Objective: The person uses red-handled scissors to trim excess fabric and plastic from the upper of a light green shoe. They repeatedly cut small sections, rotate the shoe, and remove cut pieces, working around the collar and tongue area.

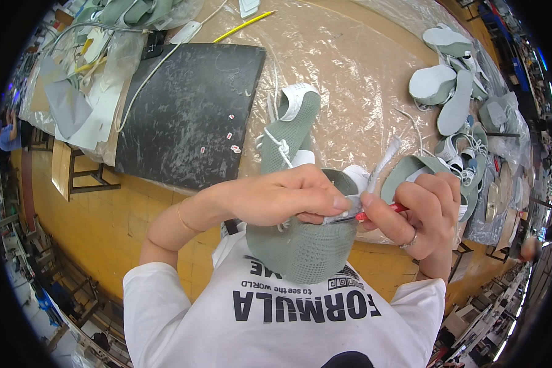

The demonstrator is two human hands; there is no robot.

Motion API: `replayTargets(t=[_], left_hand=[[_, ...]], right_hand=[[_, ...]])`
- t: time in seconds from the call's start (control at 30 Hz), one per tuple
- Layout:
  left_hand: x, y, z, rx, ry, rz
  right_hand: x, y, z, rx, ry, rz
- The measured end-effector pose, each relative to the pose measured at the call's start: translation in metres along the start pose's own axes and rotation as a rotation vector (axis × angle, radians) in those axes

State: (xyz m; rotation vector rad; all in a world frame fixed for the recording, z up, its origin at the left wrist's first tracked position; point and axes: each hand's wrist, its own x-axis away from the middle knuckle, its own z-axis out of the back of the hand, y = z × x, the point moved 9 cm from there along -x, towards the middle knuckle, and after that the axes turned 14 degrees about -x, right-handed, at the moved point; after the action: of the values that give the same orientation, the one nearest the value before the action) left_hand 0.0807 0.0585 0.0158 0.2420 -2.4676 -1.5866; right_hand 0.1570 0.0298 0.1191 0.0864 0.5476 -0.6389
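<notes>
While the green upper (pixel 303 251) hangs between your two hands, close against your shirt (pixel 313 331) and in front of the tabletop (pixel 349 73), the step in hand seems to be work on its top edge with the red tool (pixel 380 213). Your left hand (pixel 282 199) is closed in a pinch on this edge, with its thumb pointing to the right. Your right hand (pixel 420 208) is curled around the tool, and its thumb and forefinger are near the pale strip (pixel 383 161), which rises above them. Whether these fingers also grip the strip, I cannot tell. The thin dark shaft of the tool points left, toward the edge under your left thumb; its tip is hidden.

In my judgement, the next move calls for a firm left pinch, so that the edge does not slip, and for small, controlled wrist motion on the right. Please be careful, because the tip probably lies near your left fingers.

Your left forearm comes from the lower left, the back of the hand facing up; your right forearm comes from the lower right, its elbow bent.
</notes>
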Motion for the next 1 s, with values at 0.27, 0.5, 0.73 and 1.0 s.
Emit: replayTargets(t=[0.27,0.5,0.73,1.0], left_hand=[[-0.0012,-0.0010,0.0026,-0.043,0.049,0.061],[-0.0022,-0.0031,0.0016,-0.076,0.010,0.057],[-0.0011,-0.0047,0.0025,-0.080,0.013,0.080],[-0.0013,0.0008,0.0010,-0.045,0.032,0.062]], right_hand=[[-0.0026,0.0005,0.0041,0.025,-0.005,0.016],[-0.0040,-0.0039,0.0020,0.009,0.037,0.047],[-0.0067,-0.0041,0.0042,0.054,0.000,0.039],[-0.0078,-0.0025,0.0044,0.050,-0.019,0.002]])
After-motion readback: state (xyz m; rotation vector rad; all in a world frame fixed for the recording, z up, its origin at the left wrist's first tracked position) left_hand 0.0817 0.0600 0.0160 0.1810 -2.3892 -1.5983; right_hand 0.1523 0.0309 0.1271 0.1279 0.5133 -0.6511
